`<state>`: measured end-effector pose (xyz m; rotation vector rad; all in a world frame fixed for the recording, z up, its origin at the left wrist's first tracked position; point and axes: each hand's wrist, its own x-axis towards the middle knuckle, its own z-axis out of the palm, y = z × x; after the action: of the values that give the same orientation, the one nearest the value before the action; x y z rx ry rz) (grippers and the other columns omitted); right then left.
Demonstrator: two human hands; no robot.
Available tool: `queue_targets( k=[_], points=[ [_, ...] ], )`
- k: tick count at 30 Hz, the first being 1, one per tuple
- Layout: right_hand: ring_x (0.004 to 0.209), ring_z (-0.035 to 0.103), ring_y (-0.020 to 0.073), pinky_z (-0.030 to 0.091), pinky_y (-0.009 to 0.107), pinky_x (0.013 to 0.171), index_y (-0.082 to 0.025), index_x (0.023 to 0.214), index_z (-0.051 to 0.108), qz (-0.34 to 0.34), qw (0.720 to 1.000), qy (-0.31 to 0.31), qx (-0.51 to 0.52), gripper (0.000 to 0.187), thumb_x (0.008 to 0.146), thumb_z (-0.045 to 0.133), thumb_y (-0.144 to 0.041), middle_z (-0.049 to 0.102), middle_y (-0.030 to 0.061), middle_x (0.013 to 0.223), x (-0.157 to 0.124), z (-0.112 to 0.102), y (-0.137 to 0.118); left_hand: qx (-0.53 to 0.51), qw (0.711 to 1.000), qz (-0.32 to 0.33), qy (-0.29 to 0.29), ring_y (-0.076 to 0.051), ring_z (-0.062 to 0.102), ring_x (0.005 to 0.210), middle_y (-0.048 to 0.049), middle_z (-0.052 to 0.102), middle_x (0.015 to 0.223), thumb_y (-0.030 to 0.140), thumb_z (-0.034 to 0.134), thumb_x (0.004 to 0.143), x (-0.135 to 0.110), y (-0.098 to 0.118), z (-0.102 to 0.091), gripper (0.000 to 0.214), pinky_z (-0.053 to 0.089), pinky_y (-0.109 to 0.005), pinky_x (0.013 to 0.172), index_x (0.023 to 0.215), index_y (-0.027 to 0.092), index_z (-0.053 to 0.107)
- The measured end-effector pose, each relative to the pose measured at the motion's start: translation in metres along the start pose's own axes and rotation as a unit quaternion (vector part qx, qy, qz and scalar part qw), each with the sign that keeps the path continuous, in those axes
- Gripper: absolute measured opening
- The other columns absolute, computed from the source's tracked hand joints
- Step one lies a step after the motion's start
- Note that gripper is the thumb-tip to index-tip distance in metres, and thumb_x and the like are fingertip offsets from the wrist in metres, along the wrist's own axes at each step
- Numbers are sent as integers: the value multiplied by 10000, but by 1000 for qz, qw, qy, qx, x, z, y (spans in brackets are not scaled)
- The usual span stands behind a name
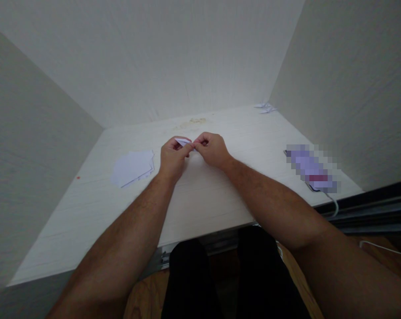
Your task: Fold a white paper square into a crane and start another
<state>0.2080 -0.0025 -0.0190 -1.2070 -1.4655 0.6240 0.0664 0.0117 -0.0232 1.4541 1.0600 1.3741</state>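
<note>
A small folded piece of white paper [183, 141] is held up between my two hands, above the middle of the white table. My left hand [174, 155] is closed on it, thumb on the near side and fingers behind. At the paper's right end, the thumb and forefinger of my right hand [211, 148] pinch it. The fingertips of both hands almost meet there and hide part of the paper. To the left of my left hand lies a loose stack of white paper sheets [133, 166].
Several small folded white paper pieces [266, 107] lie in the far right corner. A phone-like device [308, 167], blurred out, lies at the right with a white cable [335, 208] running over the table's edge. Walls [174, 57] enclose the table [203, 199] on three sides.
</note>
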Motion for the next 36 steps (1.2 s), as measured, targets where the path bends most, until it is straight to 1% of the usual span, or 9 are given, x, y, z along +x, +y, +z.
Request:
queue_targets(
  k=[4, 8, 14, 17, 20, 23, 28, 31, 36],
  points=[
    [678, 572, 134, 441, 288, 687, -192, 712, 655, -31, 999, 5, -32, 82, 794, 648, -199, 668, -5, 716, -1, 2, 3, -68, 997, -41, 2, -76, 510, 552, 22, 628, 661, 231, 794, 602, -1, 1, 3, 208, 397, -220, 538, 758, 172, 670],
    [702, 584, 131, 446, 279, 690, -178, 740, 654, -54, 996, -4, -64, 74, 807, 629, -199, 676, -1, 744, -1, 3, 7, -126, 990, -59, 4, -78, 522, 554, 9, 638, 641, 200, 811, 562, -1, 2, 5, 199, 385, -221, 534, 710, 160, 684],
    [705, 592, 132, 451, 276, 683, -171, 749, 660, -53, 996, -9, -68, 79, 809, 630, -212, 685, 11, 754, -2, 2, 6, -151, 986, -72, 7, -90, 563, 601, 4, 651, 656, 167, 816, 543, -2, 3, 5, 182, 421, -224, 576, 686, 161, 703],
    [666, 579, 127, 452, 273, 664, -168, 738, 661, -17, 999, -5, -42, 81, 792, 642, -225, 676, 6, 712, -2, 0, 3, -145, 987, -69, -2, -98, 582, 624, -1, 670, 692, 187, 804, 566, -3, 4, 4, 168, 449, -232, 595, 709, 164, 718],
    [627, 557, 120, 450, 266, 642, -166, 708, 654, 28, 1000, -14, -3, 78, 762, 642, -221, 657, -3, 668, 0, -2, 2, -115, 992, -51, -7, -109, 598, 641, -12, 695, 722, 208, 770, 605, -1, 4, 2, 129, 469, -241, 609, 720, 165, 733],
    [610, 542, 119, 435, 260, 618, -167, 677, 648, 53, 998, -25, 10, 72, 729, 640, -217, 634, -11, 635, 1, -4, 4, -59, 998, -31, -1, -111, 591, 606, -4, 686, 663, 212, 765, 613, 1, 4, -2, 128, 475, -248, 609, 731, 168, 743],
    [595, 515, 116, 406, 253, 591, -170, 658, 639, 45, 999, -31, 3, 64, 707, 632, -212, 599, -20, 598, 0, -5, 5, 19, 1000, -20, 3, -108, 568, 554, 5, 655, 585, 220, 775, 611, 2, 7, -6, 115, 446, -235, 560, 704, 163, 737],
    [603, 520, 114, 410, 249, 594, -168, 675, 641, 37, 999, -33, 17, 76, 724, 632, -225, 608, -16, 612, -1, -5, 3, 21, 1000, -16, -1, -101, 564, 543, 7, 651, 575, 229, 775, 626, 3, 6, -7, 108, 440, -225, 549, 700, 163, 732],
    [612, 530, 112, 421, 246, 594, -162, 715, 649, 22, 998, -51, 34, 147, 773, 649, -297, 629, -5, 643, -1, -5, 3, 18, 1000, -7, -17, -99, 563, 529, 12, 642, 563, 250, 780, 639, 5, 0, -9, 122, 453, -231, 555, 706, 166, 721]
  ],
)
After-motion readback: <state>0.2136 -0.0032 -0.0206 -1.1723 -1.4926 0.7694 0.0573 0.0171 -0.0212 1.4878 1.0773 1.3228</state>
